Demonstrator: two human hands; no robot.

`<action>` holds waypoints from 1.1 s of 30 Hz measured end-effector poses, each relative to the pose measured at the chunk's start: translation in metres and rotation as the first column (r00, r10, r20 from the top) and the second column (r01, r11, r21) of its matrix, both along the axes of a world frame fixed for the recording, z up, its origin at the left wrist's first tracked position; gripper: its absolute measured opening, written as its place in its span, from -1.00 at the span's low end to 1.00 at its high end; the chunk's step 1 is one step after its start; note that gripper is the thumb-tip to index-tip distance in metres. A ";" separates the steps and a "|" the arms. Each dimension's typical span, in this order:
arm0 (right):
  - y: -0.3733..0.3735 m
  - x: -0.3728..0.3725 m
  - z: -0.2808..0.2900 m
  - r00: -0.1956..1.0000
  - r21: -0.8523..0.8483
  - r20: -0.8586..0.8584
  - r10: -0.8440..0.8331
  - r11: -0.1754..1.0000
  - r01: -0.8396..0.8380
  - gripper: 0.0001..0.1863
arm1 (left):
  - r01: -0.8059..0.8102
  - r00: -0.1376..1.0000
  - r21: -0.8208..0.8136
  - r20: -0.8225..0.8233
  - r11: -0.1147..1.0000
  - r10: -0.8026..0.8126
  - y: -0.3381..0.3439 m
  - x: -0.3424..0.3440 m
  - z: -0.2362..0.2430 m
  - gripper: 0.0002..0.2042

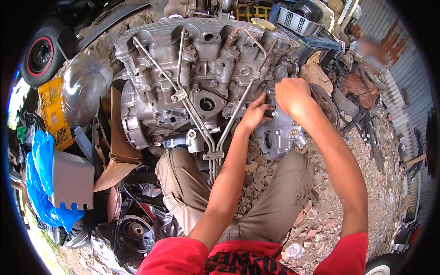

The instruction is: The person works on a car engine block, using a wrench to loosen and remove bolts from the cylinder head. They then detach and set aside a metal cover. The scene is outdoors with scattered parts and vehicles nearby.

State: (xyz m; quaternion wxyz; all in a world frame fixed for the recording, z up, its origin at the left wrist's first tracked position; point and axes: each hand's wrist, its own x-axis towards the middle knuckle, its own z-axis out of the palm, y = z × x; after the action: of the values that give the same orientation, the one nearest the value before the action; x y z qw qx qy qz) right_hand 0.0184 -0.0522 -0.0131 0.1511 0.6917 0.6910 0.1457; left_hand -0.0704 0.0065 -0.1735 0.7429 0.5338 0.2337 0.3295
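A large metal engine block lies across the view, with bent steel pipes running down to a clamp. At its right side is a smaller grey metal housing with brass fittings. My left hand grips the housing's left side, fingers partly curled against it. My right hand is closed at the top of the housing, against the engine; what is inside its fingers is hidden. A silver cylindrical part with a blue section sits below the engine's middle.
My knees flank rubble ground. At left lie a tyre, yellow crate, clear plastic bottle, cardboard and blue bags. Behind right are crates, assorted scrap and a corrugated wall.
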 end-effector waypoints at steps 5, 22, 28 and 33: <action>-0.008 0.003 0.002 0.995 0.029 -0.095 -0.002 1.000 0.005 -0.76 | -0.016 1.000 -0.055 0.025 0.998 0.018 -0.001 0.000 -0.002 -0.34; -0.022 0.004 0.006 0.921 0.191 -0.390 -0.001 0.978 0.082 -0.65 | -0.057 0.989 -0.130 0.131 0.990 0.074 -0.009 0.001 0.010 -0.33; -0.005 0.010 0.010 0.906 0.174 -0.423 0.016 0.983 0.064 -0.67 | -0.074 0.976 -0.302 0.176 0.950 0.132 -0.006 0.016 0.015 -0.50; -0.008 0.012 0.000 0.905 0.172 -0.417 0.080 0.985 -0.007 -0.66 | -0.113 0.964 -0.307 0.198 0.945 0.179 -0.015 0.012 0.018 -0.56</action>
State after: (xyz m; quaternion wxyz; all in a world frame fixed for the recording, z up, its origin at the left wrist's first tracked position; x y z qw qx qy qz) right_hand 0.0306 -0.0598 -0.0132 -0.0635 0.7014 0.7080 0.0531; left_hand -0.0586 -0.0085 -0.1559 0.8086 0.3586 0.2342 0.4034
